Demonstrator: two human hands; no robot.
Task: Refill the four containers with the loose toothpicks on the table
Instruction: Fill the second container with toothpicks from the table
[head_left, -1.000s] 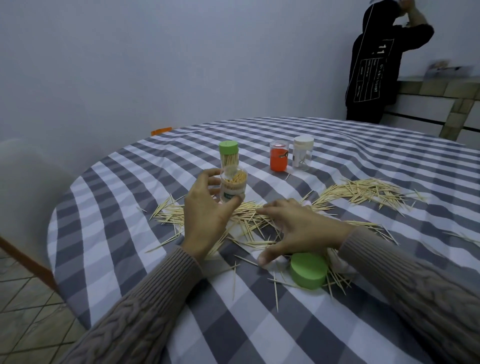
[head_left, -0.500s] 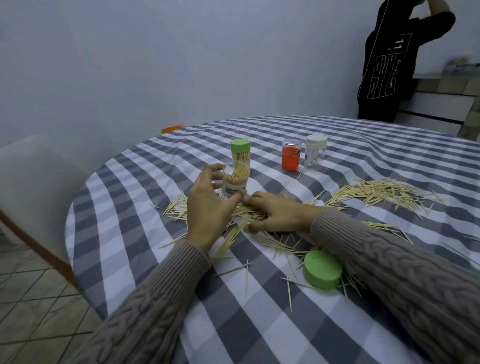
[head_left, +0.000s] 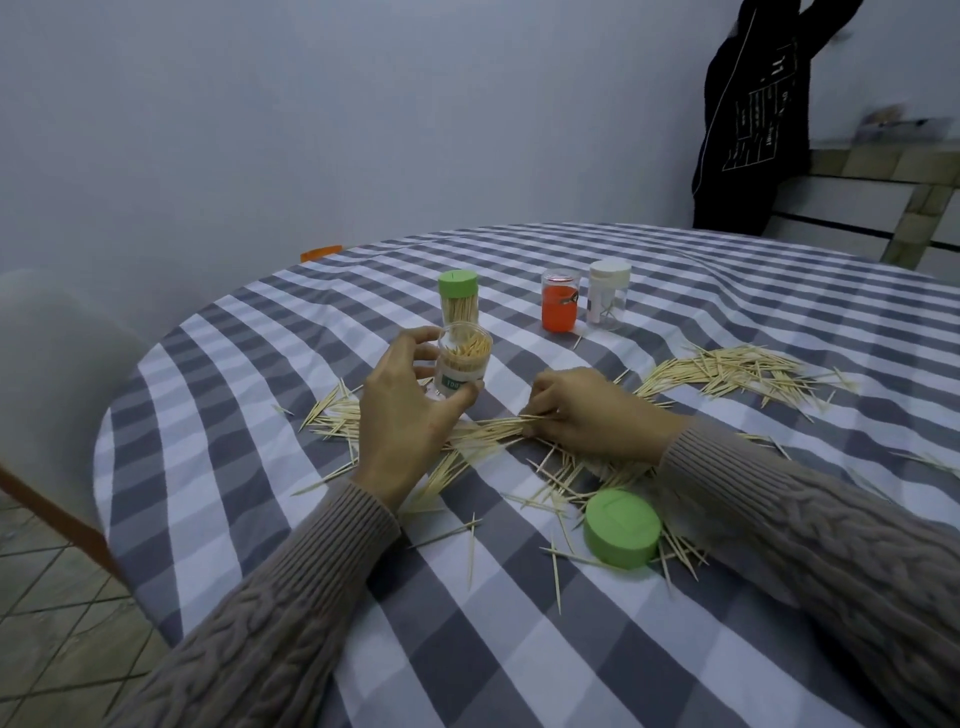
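Note:
My left hand grips an open clear container, upright on the table and partly filled with toothpicks. My right hand lies on the cloth just right of it, fingers curled round a bundle of loose toothpicks. Its green lid lies in front of my right forearm. Behind stand a closed green-lidded container full of toothpicks, an orange container and a white-lidded container. A second heap of loose toothpicks lies at the right.
The round table has a grey and white checked cloth; its edge curves down at the left. A pale chair stands at the left. A person in a black top stands by a counter at the far right.
My right hand has gathered toothpicks into a bundle and closed its fingers on them. The left hand keeps its hold on the open container. The view has shifted slightly.

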